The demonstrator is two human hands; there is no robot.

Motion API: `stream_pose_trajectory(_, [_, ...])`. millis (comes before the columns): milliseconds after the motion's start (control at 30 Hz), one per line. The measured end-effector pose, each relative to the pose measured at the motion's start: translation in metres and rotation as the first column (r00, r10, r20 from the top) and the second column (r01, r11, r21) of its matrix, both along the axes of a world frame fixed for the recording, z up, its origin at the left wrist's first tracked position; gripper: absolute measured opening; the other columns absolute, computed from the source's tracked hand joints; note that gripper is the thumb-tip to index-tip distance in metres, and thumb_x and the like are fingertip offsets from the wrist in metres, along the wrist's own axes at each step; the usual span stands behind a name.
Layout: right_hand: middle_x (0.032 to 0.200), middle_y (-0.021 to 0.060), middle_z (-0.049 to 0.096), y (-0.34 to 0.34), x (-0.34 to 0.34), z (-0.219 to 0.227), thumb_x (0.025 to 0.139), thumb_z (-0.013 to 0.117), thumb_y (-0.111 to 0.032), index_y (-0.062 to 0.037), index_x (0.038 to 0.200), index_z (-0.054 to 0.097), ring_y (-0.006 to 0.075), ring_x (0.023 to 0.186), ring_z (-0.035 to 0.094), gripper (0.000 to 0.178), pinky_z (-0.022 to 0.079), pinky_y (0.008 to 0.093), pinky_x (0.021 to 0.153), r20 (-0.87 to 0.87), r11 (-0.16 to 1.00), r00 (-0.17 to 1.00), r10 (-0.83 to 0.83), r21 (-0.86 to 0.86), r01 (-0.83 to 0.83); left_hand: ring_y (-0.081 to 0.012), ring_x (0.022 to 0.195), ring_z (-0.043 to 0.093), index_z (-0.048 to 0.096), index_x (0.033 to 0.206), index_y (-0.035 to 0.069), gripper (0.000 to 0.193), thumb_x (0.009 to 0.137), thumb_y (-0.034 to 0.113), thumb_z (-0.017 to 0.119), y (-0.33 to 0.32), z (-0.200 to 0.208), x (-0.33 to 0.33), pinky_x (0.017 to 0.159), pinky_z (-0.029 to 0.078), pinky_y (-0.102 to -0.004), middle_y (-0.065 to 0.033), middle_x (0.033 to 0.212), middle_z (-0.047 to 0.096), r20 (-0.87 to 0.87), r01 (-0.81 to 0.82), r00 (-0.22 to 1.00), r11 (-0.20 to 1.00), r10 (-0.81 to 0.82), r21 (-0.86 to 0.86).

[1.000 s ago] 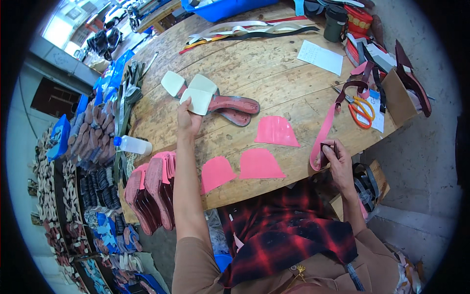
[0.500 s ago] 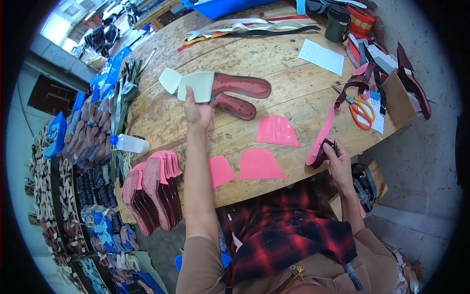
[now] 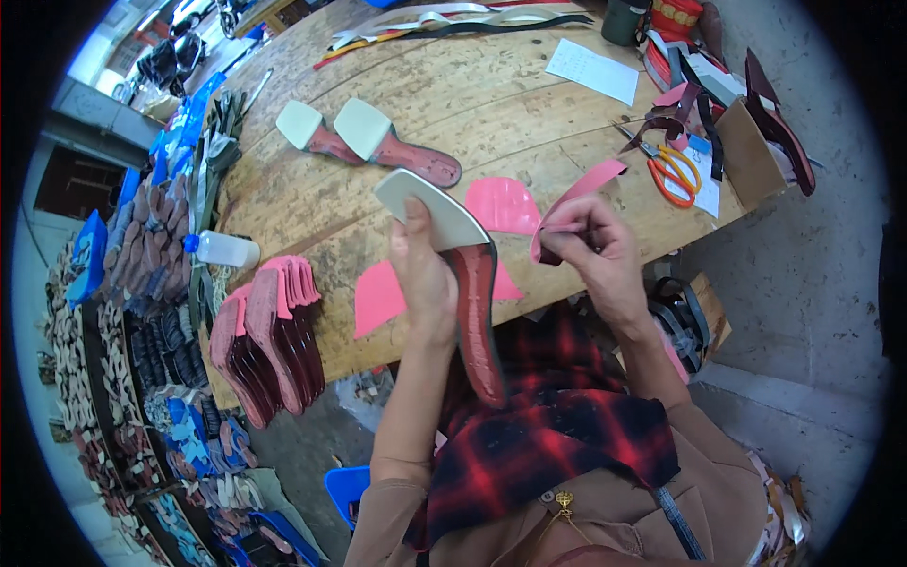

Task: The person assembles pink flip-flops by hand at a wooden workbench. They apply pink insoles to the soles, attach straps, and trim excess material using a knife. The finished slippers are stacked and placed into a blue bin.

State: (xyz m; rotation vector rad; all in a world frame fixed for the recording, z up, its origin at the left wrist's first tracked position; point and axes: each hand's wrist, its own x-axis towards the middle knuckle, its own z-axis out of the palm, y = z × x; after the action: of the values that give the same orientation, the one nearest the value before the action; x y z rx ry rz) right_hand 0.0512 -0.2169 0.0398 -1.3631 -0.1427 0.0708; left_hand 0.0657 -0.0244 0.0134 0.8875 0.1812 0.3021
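we hold one insole (image 3: 472,274), cream at the front and red toward the heel, lifted and tilted over the near edge of the wooden table (image 3: 312,213). taking it as the clock's centre, its cream end points to eleven and its heel to six. our left hand (image 3: 420,283) grips it at the side, the thumb lying on the cream face and the other fingers mostly hidden behind. at three, our right hand (image 3: 595,255) curls with thumb and forefinger pinching a pink strip (image 3: 584,189), whose free length rises toward one.

just beside the insole at one lies a glossy pink piece (image 3: 503,205); another pink cutout (image 3: 378,298) sits between eight and nine, partly behind our left hand. two more cream-and-red insoles rest on the wood, the nearer one (image 3: 392,149) at eleven and the farther one (image 3: 321,140) between ten and eleven.

farther out, we see a row of pink-and-maroon soles (image 3: 274,331) between eight and nine, a blue-capped bottle (image 3: 227,249) at nine, coloured straps (image 3: 453,21) at twelve, a white paper (image 3: 593,71) at one, and orange-handled scissors (image 3: 675,175) at two, with a cardboard box (image 3: 751,156) beyond them.
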Motion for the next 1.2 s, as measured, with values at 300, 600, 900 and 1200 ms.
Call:
stream_pose_trajectory(300, [0.069,-0.0054,0.056,0.028,-0.027,-0.022,0.091,0.067,-0.016,-0.0084,0.099,0.063,0.0013,0.054,0.049,0.011,0.033,0.0164,0.045,-0.324,0.928,0.936,0.138,0.373,-0.008,-0.0097,0.085,0.062,0.055,0.105,0.005,0.034,0.093,0.034,0.068,-0.029,-0.031,-0.033,0.076,0.052,-0.0279,-0.0031,0.095,0.063,-0.084,-0.095,0.992,0.995,0.094,-0.008])
stream_pose_trajectory(600, [0.073,-0.0043,0.060,0.033,-0.027,-0.039,0.087,0.071,-0.013,-0.0113,0.088,0.064,0.0014,0.055,0.047,0.008,0.035,0.0186,0.046,-0.383,0.842,0.913,0.143,0.532,0.092,-0.0078,0.083,0.060,0.057,0.105,0.005,0.030,0.094,0.030,0.067,-0.030,-0.025,-0.031,0.077,0.049,-0.0255,-0.0027,0.096,0.064,-0.015,-0.220,0.974,0.964,0.225,0.152])
stream_pose_trajectory(900, [0.073,-0.0036,0.060,0.031,-0.026,-0.046,0.087,0.071,-0.013,-0.0096,0.088,0.065,0.0027,0.053,0.048,0.007,0.035,0.0190,0.045,-0.367,0.862,0.918,0.148,0.502,0.062,-0.0072,0.083,0.059,0.057,0.106,0.005,0.028,0.094,0.028,0.067,-0.029,-0.029,-0.029,0.077,0.049,-0.0244,-0.0021,0.095,0.064,-0.011,-0.212,0.976,0.961,0.217,0.179])
stream_pose_trajectory(1200, [0.071,0.0062,0.050,0.015,-0.003,-0.043,0.092,0.063,-0.013,0.0024,0.088,0.064,0.0157,0.070,0.050,0.016,0.039,0.0290,0.062,0.235,0.934,0.971,0.034,-0.354,0.053,-0.0125,0.095,0.060,0.050,0.117,0.001,0.035,0.094,0.022,0.067,-0.031,-0.023,-0.019,0.086,0.049,-0.0272,-0.0068,0.108,0.062,0.072,-0.123,0.992,0.926,0.104,0.358])
